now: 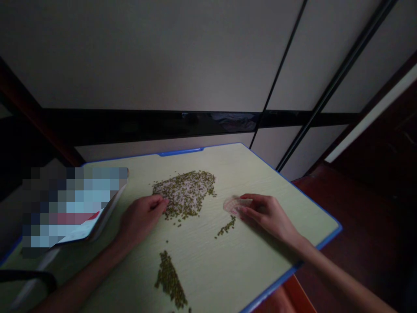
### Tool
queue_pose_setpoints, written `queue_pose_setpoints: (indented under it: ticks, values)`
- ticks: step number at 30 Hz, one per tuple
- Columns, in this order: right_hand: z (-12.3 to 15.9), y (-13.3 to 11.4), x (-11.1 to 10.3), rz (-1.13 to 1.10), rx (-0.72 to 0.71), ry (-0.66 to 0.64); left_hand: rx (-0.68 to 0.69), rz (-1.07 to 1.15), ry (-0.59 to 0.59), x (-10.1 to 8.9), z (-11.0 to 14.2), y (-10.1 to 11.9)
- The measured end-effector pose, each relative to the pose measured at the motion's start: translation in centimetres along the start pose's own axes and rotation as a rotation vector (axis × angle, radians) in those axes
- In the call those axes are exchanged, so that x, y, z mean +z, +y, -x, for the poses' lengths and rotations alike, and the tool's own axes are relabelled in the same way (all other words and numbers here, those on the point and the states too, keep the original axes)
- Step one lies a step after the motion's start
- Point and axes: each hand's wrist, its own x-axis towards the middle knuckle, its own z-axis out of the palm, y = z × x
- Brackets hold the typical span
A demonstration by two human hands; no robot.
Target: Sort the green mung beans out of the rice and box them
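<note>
Nearer than the mixed pile lie a bean strip and, farther right, a bean trail. Right of the pile, the right hand points toward it, fingers clamped on a clear dish they partly cover; at the pile's near-left edge the left hand curls, fingers together, anything between hidden.
</note>
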Motion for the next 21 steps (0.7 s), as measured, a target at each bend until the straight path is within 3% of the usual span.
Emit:
queue_pose_setpoints:
  ticks: [21]
  values:
    - [3.7, -2.6, 4.6, -0.030, 0.060, 0.127, 0.015, 0.021, 0.037, -0.1, 0.4, 0.3]
